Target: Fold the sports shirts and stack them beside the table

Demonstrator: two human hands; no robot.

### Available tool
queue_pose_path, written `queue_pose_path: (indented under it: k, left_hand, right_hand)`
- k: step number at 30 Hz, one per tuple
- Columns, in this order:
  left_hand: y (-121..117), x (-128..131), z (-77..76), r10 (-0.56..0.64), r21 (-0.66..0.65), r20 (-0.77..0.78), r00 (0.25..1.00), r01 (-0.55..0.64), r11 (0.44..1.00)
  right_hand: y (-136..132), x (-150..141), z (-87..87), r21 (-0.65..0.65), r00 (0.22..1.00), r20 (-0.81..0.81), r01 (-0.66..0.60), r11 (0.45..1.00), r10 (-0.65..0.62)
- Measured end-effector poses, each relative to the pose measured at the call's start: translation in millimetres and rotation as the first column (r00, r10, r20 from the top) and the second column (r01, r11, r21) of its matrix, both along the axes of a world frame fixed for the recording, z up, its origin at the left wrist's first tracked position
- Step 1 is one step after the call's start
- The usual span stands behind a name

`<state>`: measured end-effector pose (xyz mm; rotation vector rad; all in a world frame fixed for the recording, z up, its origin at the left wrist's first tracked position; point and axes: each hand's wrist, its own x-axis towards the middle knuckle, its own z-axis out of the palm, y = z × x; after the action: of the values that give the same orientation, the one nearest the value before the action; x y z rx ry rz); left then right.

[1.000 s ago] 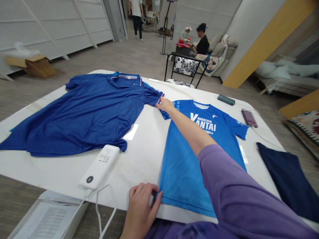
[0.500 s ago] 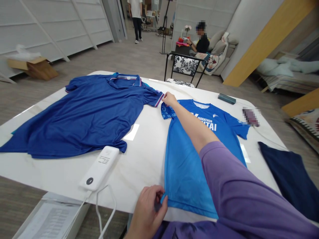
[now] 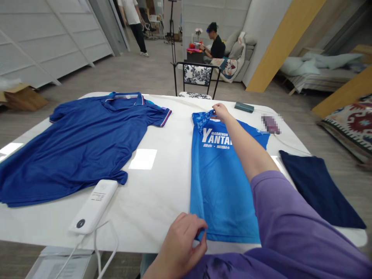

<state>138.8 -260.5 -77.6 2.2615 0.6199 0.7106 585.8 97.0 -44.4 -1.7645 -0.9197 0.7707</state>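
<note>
Thin, smooth bright blue T-shirt (image 3: 226, 193) lying right of centre, white print across chest, left edge folding inward in a long strip. Right hand (image 3: 221, 112) pinching its patterned sleeve near upper centre; left hand (image 3: 184, 242) pinching its hem at bottom centre. Slack, rippling dark blue polo (image 3: 93, 143) spreading at left, white device (image 3: 94, 207) touching its hem. Flat navy cloth (image 3: 321, 188) lying at right. Right forearm covering print's end and part of collar; frame cutting off polo's lower left; pixelation blurring purplish object (image 3: 271, 124), upper right.
</note>
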Motion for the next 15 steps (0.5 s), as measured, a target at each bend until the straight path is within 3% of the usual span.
queue_pose_path:
  k: [5,10,13,15]
  left_hand:
    - [-7,36,-9.5,-0.181,0.034,-0.130,0.975,0.187,0.982]
    - [-10,55,-19.0,-0.322,-0.041,-0.327,0.889,0.327,0.944]
    - [-11,57,-20.6,-0.315,-0.090,-0.336,0.888,0.302,0.949]
    - [-11,55,-21.0,-0.237,-0.093,-0.340,0.910,0.218,0.972]
  right_hand:
    - [-53,50,-27.1,-0.101,0.993,0.098,0.082,0.991,-0.072]
    - [-82,73,-47.0,-0.168,0.970,0.228,0.125,0.978,-0.085]
    - [-87,68,-49.7,-0.174,0.854,0.520,0.136,0.975,-0.027]
    - [-86,60,-48.6,-0.204,0.735,0.665,0.009,0.979,0.132]
